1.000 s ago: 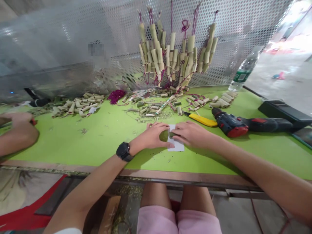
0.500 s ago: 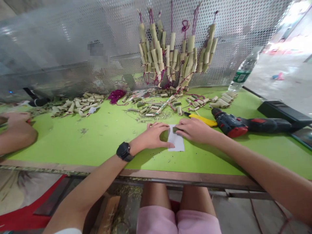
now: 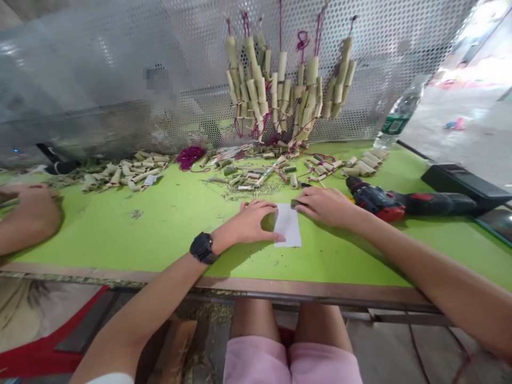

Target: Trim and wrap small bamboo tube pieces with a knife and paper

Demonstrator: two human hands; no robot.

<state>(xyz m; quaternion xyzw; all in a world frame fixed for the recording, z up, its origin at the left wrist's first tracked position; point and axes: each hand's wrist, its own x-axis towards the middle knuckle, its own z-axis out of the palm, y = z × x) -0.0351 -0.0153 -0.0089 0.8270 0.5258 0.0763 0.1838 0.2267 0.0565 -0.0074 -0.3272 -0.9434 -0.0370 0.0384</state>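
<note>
A small white sheet of paper lies flat on the green tabletop in front of me. My left hand rests at its left edge, thumb and fingers spread apart, the thumb pressing on the lower part and the fingertips at the upper left corner. In my right hand is a short piece of green bamboo, gripped between thumb and fingers at the paper's upper right edge. A yellow-handled cutter is mostly hidden behind this hand.
Bamboo pieces and shavings lie along the back, near purple string. Strung bamboo tubes hang on the perforated metal panel. A cordless drill and water bottle stand right. Another person's hand is at left.
My right hand has slid rightward with the bamboo piece, from over the paper to its right edge, covering more of the cutter. My left hand has stayed in place.
</note>
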